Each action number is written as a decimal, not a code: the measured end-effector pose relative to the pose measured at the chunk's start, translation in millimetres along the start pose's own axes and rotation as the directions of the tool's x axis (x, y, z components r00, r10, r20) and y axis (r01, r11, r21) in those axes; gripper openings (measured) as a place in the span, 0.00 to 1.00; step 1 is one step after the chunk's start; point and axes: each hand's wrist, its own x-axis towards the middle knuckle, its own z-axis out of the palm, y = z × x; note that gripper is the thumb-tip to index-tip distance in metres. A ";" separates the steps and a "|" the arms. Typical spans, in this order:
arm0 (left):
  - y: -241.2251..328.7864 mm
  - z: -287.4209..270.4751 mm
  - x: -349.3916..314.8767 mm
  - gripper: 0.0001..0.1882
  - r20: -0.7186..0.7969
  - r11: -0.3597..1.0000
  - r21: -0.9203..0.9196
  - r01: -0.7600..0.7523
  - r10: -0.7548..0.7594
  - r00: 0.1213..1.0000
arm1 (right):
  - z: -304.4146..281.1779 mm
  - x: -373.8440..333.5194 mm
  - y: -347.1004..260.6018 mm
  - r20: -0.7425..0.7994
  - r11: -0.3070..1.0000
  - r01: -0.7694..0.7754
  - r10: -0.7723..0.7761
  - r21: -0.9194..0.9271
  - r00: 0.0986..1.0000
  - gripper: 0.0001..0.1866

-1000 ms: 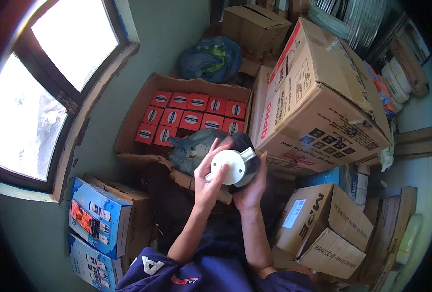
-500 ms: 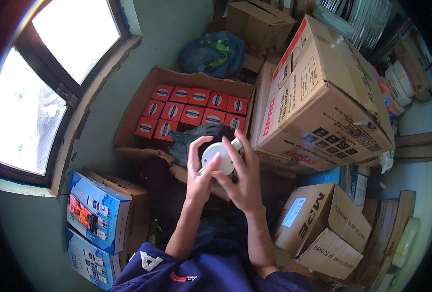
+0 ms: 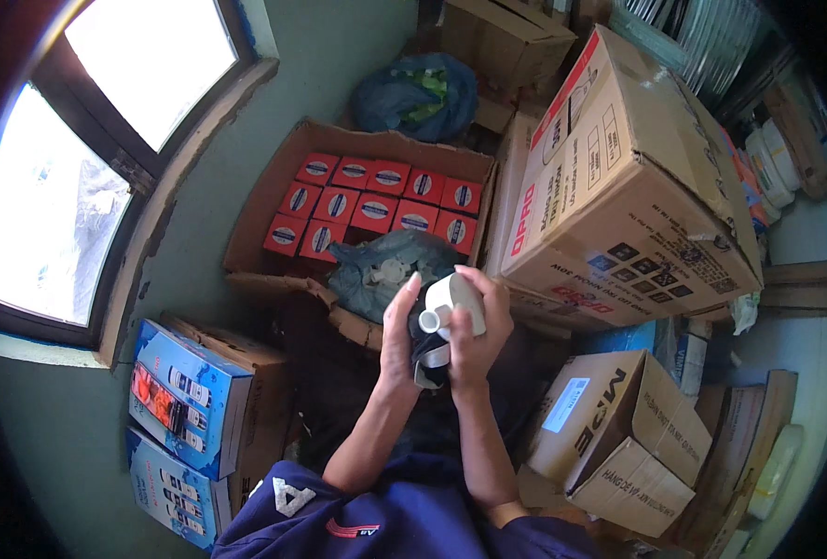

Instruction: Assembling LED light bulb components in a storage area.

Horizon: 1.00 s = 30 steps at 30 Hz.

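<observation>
In front of my chest, my right hand (image 3: 483,326) is closed round a white round plastic junction box (image 3: 465,291) with short pipe spouts. The box is tilted on its side, and one open spout points toward my left hand (image 3: 397,335). That hand cups the near-left side, its fingers pointing up; its palm side is partly hidden. Another white part (image 3: 437,358) shows low between my palms, by a dark patch I cannot make out. Just beyond, a blue plastic bag (image 3: 353,279) lies open with small white pieces inside.
An open carton (image 3: 246,224) holds rows of small red boxes (image 3: 373,212). To its right stands a large carton (image 3: 572,205), with a smaller open carton (image 3: 586,410) nearer me. Blue printed boxes (image 3: 190,401) are stacked at left below the window (image 3: 50,205). Another tied-up blue bag (image 3: 413,98) sits behind.
The white junction box has turned from its flat round face to its side, showing a spout. My hands have lowered slightly, and the bag's white pieces have come into view.
</observation>
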 end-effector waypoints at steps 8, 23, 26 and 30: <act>-7.9 5.6 -8.5 0.11 0.014 0.977 0.029 -0.212 0.212 0.977 | 3.3 -7.9 18.5 -0.060 0.994 -0.111 0.110 -0.013 0.992 0.24; -34.5 4.3 -9.8 0.07 -0.071 0.801 0.335 -0.497 0.547 0.834 | -8.5 -27.2 9.9 -0.005 0.979 -0.192 0.193 0.074 0.981 0.23; -35.2 -1.6 -5.0 0.09 -0.099 0.840 0.299 -0.453 0.499 0.861 | -6.8 -34.1 13.4 0.025 0.973 -0.215 0.213 0.087 0.977 0.23; -36.2 -6.4 -0.6 0.09 -0.090 0.818 0.401 -0.413 0.483 0.871 | -10.6 -40.3 21.4 0.020 0.926 -0.341 0.343 0.164 0.939 0.22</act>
